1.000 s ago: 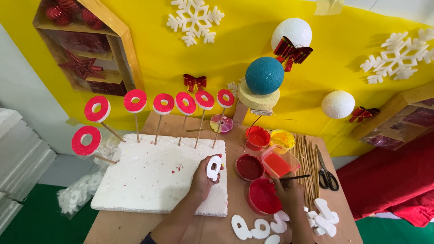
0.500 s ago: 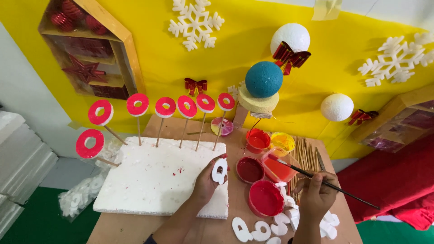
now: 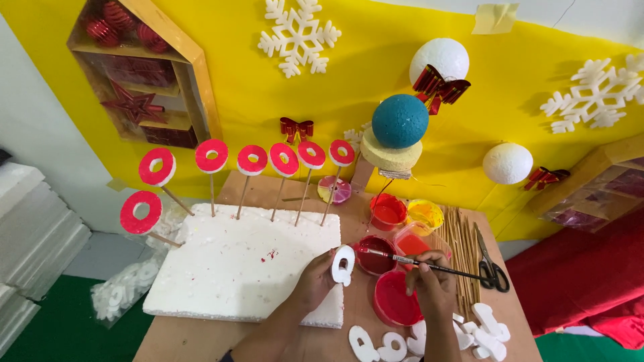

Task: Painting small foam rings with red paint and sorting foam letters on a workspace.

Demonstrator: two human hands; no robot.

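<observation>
My left hand (image 3: 310, 282) holds a small white foam ring piece (image 3: 343, 264) upright over the right edge of the white foam block (image 3: 241, 261). My right hand (image 3: 429, 285) grips a thin black paintbrush (image 3: 429, 265), whose tip reaches left to the rim of a cup of dark red paint (image 3: 373, 255), close to the white piece. A larger tub of red paint (image 3: 392, 299) sits just below the brush.
Several red-painted foam rings on sticks (image 3: 252, 161) stand in the block's far edge. Paint cups (image 3: 425, 214), wooden skewers (image 3: 461, 241), scissors (image 3: 493, 271) and unpainted white foam pieces (image 3: 486, 328) lie on the wooden table. Foam balls (image 3: 400, 121) hang on the yellow wall.
My right hand swung the brush from pointing right to pointing left, bringing its tip to the dark red cup. My left hand lifted the white piece slightly toward the brush.
</observation>
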